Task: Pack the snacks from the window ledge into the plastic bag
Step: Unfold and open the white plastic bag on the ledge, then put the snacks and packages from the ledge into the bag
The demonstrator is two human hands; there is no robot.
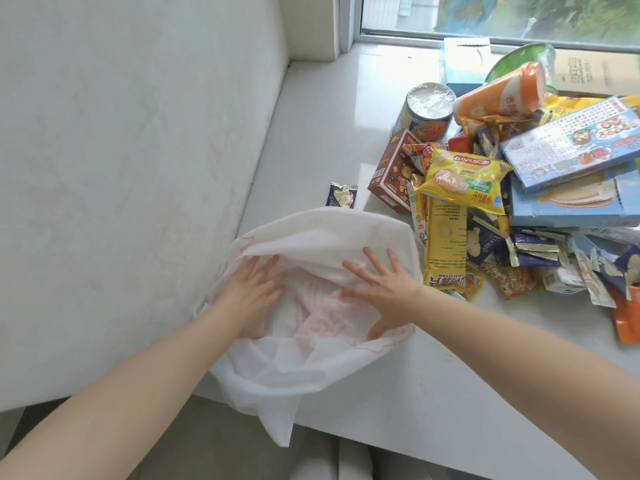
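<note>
A white plastic bag (294, 368) with faint red print lies on the window ledge (322, 140), its lower end hanging over the front edge. My left hand (251, 289) is inside the bag's mouth, fingers straight, pressing its left wall outward. My right hand (384, 292) is spread flat against the bag's right side, fingers splayed, thumb hooked at the rim. A heap of snacks sits to the right: a yellow chip packet (464, 180), a long yellow box (445, 237), a brown box (393, 174), blue boxes (571, 202), an orange cup (502, 95), a foil-topped tub (427, 109).
A small dark sachet (341, 195) lies alone just behind the bag. A tissue box (464, 60), a green bowl (516, 64) and a cardboard box (595, 71) stand by the window. A white wall borders the ledge on the left; floor shows below the front edge.
</note>
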